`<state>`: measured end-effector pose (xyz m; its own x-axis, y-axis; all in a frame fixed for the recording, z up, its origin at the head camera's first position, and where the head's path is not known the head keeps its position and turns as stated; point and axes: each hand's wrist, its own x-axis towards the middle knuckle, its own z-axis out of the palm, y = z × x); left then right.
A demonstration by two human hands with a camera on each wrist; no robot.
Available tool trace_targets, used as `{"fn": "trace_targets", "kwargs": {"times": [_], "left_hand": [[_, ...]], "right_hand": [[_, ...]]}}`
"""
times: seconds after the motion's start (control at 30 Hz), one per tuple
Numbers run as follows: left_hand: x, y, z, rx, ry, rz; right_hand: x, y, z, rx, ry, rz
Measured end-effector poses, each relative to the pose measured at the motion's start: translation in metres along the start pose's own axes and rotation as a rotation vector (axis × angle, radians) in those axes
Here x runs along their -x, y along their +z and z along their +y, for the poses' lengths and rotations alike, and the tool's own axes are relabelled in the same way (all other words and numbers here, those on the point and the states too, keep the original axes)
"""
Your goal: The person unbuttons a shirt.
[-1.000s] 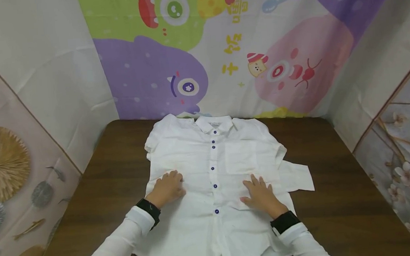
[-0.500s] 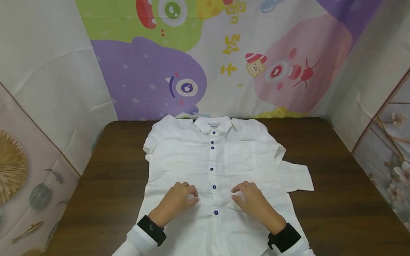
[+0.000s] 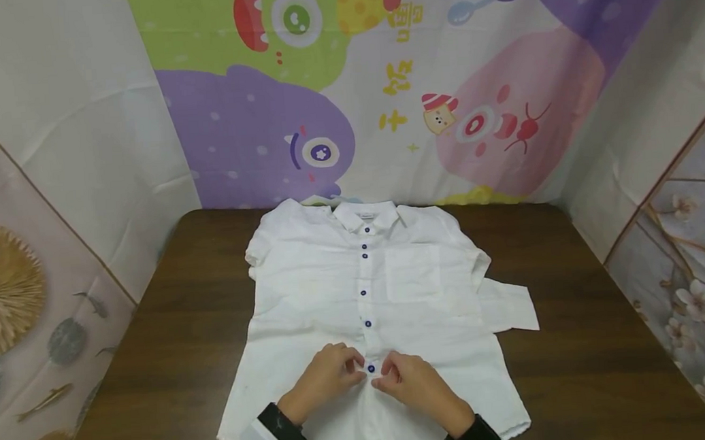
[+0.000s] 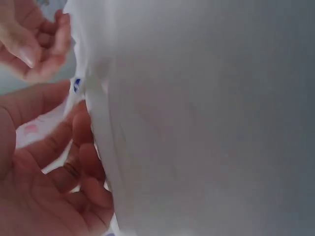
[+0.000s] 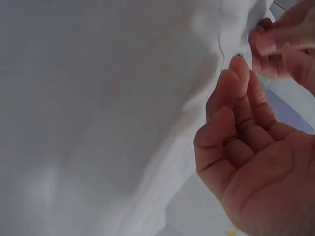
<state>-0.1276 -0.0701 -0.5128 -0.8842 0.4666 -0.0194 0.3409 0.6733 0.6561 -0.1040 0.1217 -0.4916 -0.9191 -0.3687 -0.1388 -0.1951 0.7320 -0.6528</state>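
A white short-sleeved shirt lies front up and spread flat, its collar at the far end. Dark blue buttons run down its placket. My left hand is just left of the lowest button, and my right hand is just right of it. Both hands have loosely bent fingers touching or nearly touching the cloth. In the left wrist view, a gap shows between the thumb and the fingers near the blue button. The right wrist view shows right fingers bent at the placket, thumb apart.
The shirt rests on a dark brown wooden table. A white sleeve end sticks out at its right side. Behind the table hangs a cartoon-print cloth, and patterned panels stand at both sides.
Both hands have lifted from flat on the shirt's two sides, come together and moved down towards the lowest button. The fingers have gone from spread to bent. The shirt has stayed in place.
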Motion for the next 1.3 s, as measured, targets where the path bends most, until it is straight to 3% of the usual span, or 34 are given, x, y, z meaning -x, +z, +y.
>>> {"fn": "trace_targets", "kwargs": {"times": [0.13, 0.33, 0.47, 0.8, 1.07, 1.3], "left_hand": [[0.003, 0.006, 0.004, 0.081, -0.071, 0.029], [0.005, 0.009, 0.011, 0.150, -0.112, 0.072], [0.005, 0.007, 0.016, 0.211, -0.147, 0.092], [-0.004, 0.000, 0.029, 0.264, -0.082, 0.211], [-0.010, -0.008, 0.040, 0.246, -0.047, 0.319], [-0.018, -0.020, 0.051, 0.281, -0.027, 0.317]], "right_hand": [[0.007, 0.016, -0.001, -0.005, 0.028, 0.012], [0.012, 0.025, -0.005, -0.032, 0.065, 0.038], [0.011, 0.028, -0.007, 0.015, 0.070, 0.087], [0.005, 0.027, -0.013, 0.214, 0.015, 0.268], [0.002, 0.006, -0.020, 0.253, -0.068, 0.393], [-0.004, -0.016, -0.026, 0.190, -0.124, 0.444]]}}
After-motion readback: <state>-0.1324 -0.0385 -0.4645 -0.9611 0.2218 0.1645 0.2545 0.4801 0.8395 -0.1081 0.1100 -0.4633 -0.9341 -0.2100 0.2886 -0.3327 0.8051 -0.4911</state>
